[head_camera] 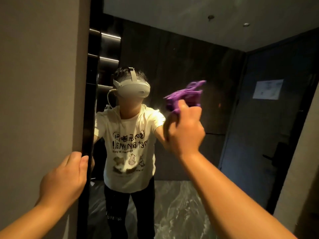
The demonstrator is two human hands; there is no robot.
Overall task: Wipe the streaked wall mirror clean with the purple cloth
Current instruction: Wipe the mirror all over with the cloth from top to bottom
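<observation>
A tall wall mirror with a dark frame fills the middle of the view and reflects a person in a white printed T-shirt and a headset. My right hand is raised at about head height and is shut on the crumpled purple cloth, which sits bunched against the glass and looks blurred by motion. My left hand grips the mirror's dark left edge lower down, thumb on the front of the frame. Faint smears show on the glass around the cloth.
A grey wall stands to the left of the mirror. A strip of pale wall shows at the right edge. The reflection shows a blue door with a paper notice, dark wall panels and a marbled floor.
</observation>
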